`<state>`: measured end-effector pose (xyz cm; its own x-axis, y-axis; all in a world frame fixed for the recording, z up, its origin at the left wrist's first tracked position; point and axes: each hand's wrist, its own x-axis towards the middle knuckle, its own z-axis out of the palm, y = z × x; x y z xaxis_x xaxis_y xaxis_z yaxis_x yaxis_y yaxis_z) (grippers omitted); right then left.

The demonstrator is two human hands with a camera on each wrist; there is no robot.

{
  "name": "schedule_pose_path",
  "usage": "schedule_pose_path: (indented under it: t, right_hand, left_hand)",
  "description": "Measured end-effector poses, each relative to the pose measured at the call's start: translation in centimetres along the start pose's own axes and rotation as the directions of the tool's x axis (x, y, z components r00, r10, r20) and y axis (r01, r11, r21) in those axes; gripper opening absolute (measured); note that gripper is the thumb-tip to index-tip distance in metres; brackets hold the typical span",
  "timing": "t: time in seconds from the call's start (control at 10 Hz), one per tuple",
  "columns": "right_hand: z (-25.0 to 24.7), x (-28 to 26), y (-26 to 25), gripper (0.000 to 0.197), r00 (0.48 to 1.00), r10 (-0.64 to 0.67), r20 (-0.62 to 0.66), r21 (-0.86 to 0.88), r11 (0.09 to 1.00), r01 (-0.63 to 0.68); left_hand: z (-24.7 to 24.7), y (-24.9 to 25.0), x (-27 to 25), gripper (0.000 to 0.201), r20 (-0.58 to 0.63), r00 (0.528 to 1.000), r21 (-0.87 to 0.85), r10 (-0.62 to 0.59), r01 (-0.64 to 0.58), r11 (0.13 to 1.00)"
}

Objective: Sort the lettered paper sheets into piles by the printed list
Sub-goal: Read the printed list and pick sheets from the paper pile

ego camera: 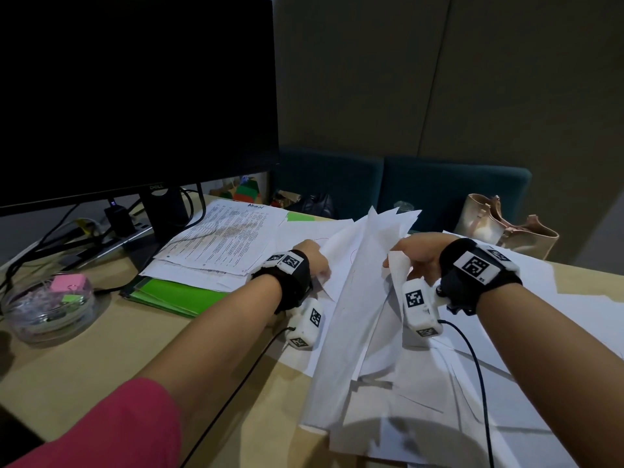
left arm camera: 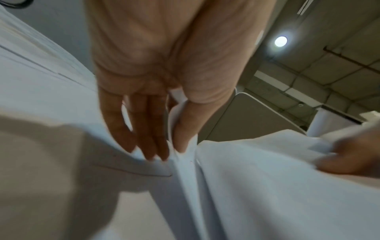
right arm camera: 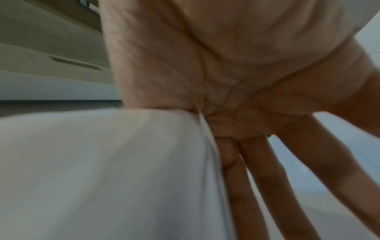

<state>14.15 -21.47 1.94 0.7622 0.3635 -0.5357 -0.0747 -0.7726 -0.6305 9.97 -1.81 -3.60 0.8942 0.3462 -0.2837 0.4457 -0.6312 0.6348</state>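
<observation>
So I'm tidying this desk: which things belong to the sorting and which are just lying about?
Job:
white sheets, held by left hand and right hand
printed list

Lying about:
monitor
green folder
clip dish
beige bag

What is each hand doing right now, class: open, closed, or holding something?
Left hand: thumb and fingers pinch a raised white paper sheet.
Right hand: holds the fanned paper sheets.

Tan desk (ego camera: 101, 359), monitor (ego camera: 135, 96), papers (ego camera: 422, 400)
</observation>
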Motion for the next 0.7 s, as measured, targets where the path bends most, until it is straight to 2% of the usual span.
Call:
schedule_pose_path:
  t: [0.1,0.2,0.3,0.4,0.5,0.6,0.7]
  right_hand:
    - [0.4,-1.1,-2.0,0.027,1.0,0.007,-0.024,-0.132,0.991,-0.01]
    - [0.7,-1.3,-3.3,0.019,0.997,-0.067,-0.034,-0.212,0.975,0.058]
    - [1.6,-1.6,-4.2,0.024,0.993,-0.11,-0.048,-0.241,0.966,0.096]
    - [3.2,-1.4,-4.7,0.031,0.984,-0.147,-0.099,-0.233,0.965,0.121]
    - [4.5,-0.3,-4.8,0.019,0.986,-0.121,-0.118,-0.276,0.957,0.084]
    - [5.5,0.3,-5.7,0.024,0.991,-0.111,-0.07,-0.047,0.993,0.108]
    - [6.1,0.3,-5.9,0.025,0.996,-0.075,-0.048,0.062,0.995,0.078]
  left_hand:
    - [-0.1,0.9,-0.3,0.051,-0.059,0.992,-0.088,0.11,-0.115,0.989]
    - [-0.5,2.4,-1.1,0.024,-0.143,0.956,-0.009,0.255,-0.259,0.966]
    - [-1.6,3.4,-1.8,0.013,-0.231,0.914,0.07,0.335,-0.328,0.942]
    - [-4.2,3.2,-2.1,0.011,-0.346,0.868,0.087,0.355,-0.347,0.934]
    - [-8.0,2.1,-2.1,0.012,-0.509,0.79,0.092,0.342,-0.345,0.934]
    - [-11.9,0.6,-2.3,0.006,-0.621,0.737,-0.021,0.265,-0.354,0.935]
    - [-14.7,-0.8,-2.1,0.011,-0.678,0.693,-0.078,0.244,-0.398,0.914]
